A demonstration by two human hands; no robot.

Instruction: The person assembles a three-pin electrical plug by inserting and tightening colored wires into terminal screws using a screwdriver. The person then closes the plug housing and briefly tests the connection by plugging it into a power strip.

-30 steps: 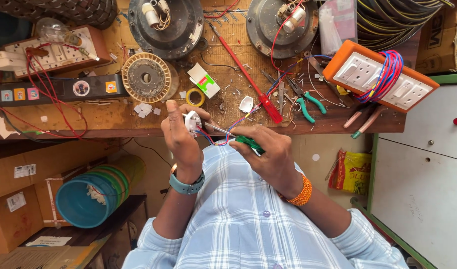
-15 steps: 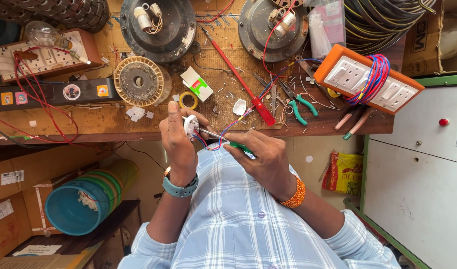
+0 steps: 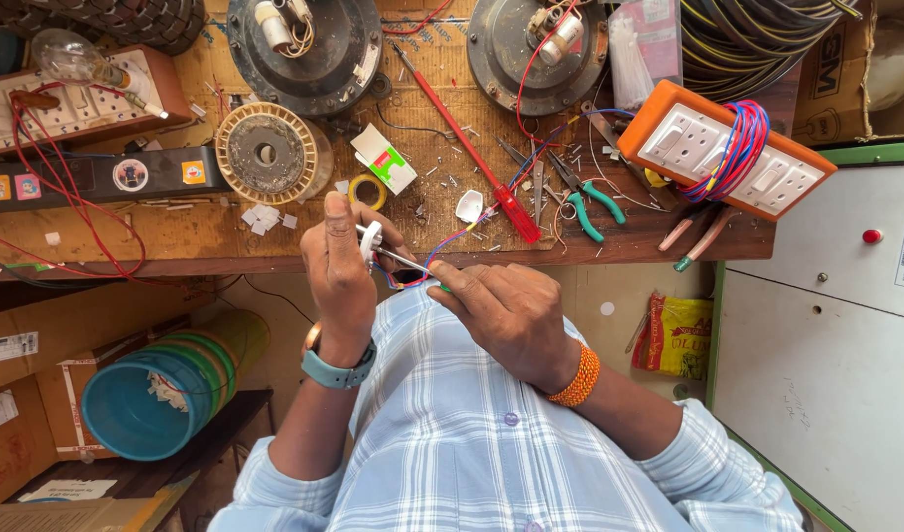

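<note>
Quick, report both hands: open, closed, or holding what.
Left hand: closed on a small white plug with coloured wires.
Right hand: closed around a screwdriver, tip at the plug.

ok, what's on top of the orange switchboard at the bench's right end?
A bundle of red and blue wires lies looped across the orange switchboard, over its white switches. The part of the face under the bundle is covered.
</note>
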